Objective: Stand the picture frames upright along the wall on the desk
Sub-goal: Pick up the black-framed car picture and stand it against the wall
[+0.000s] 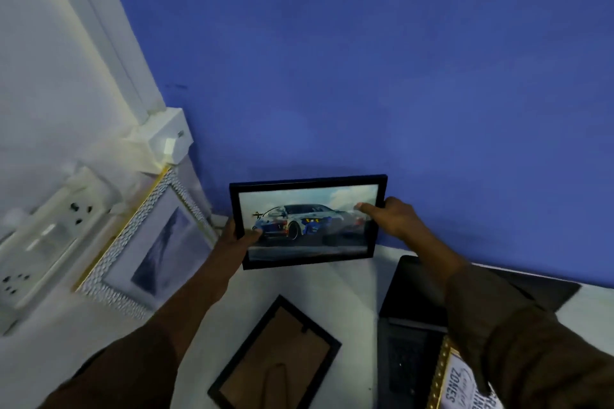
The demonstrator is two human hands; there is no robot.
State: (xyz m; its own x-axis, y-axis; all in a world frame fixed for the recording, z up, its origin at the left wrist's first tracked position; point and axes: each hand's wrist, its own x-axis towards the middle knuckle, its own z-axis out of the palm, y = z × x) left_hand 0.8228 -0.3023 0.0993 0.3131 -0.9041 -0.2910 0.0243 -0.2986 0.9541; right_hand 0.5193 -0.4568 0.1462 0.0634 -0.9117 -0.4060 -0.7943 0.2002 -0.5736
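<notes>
Face-down frame (275,355) and laptop (412,319) flank bare desk (358,292).

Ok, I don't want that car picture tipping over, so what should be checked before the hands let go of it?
1. Both hands gripping car frame: left hand, right hand on its side edges. Ok.
2. Picture faces outward, right way up: ok.
3. Bottom edge resting on desk: cannot tell.
4. Frame leaning on blue wall: cannot tell.
5. Clear of the white textured frame at left: ok.
6. Remaining frames upright: not ok, black frame lies face down.
</notes>
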